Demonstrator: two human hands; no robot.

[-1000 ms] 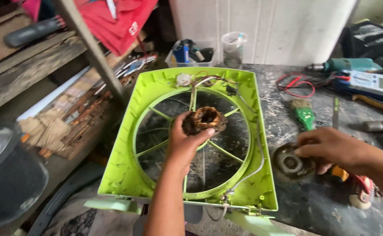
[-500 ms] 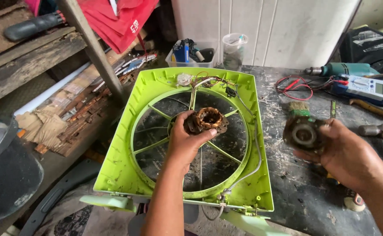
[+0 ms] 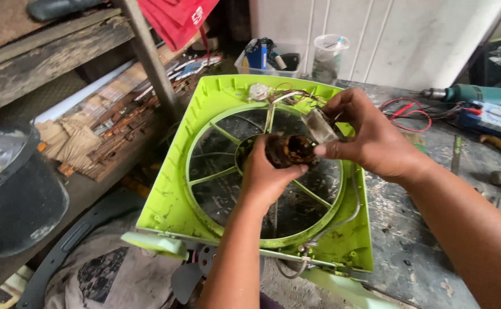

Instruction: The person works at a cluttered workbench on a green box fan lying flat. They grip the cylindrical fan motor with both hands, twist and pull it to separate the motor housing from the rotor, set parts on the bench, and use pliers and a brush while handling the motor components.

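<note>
Left hand (image 3: 267, 177) is wrapped from below around the rusty brown wound-copper motor core (image 3: 289, 150), fingers closed on its body, holding it at the hub of the lime-green square plastic fan housing (image 3: 170, 200). That housing lies tilted across the near left corner of the stained grey workbench (image 3: 428, 240), its lower edge hanging off the bench's front edge. Right hand (image 3: 370, 137) comes over the top, fingertips pinched on a small dull metal end cap (image 3: 321, 126) just above the core and touching it.

The core looks dense and heavy for its size, rigid, gritty rather than slippery. Its body is the place to grip, I'd say, since the thin red and white wires (image 3: 287, 94) running to the housing's far edge look easy to snap. The cap seems light and stiff, so a rim pinch suits it.

Much of the core is hidden by the left palm, and the cap's underside can't be seen. A teal power drill (image 3: 470, 92) and a blue multimeter (image 3: 499, 119) sit near the bench's far right edge, the meter cut off by the frame.
</note>
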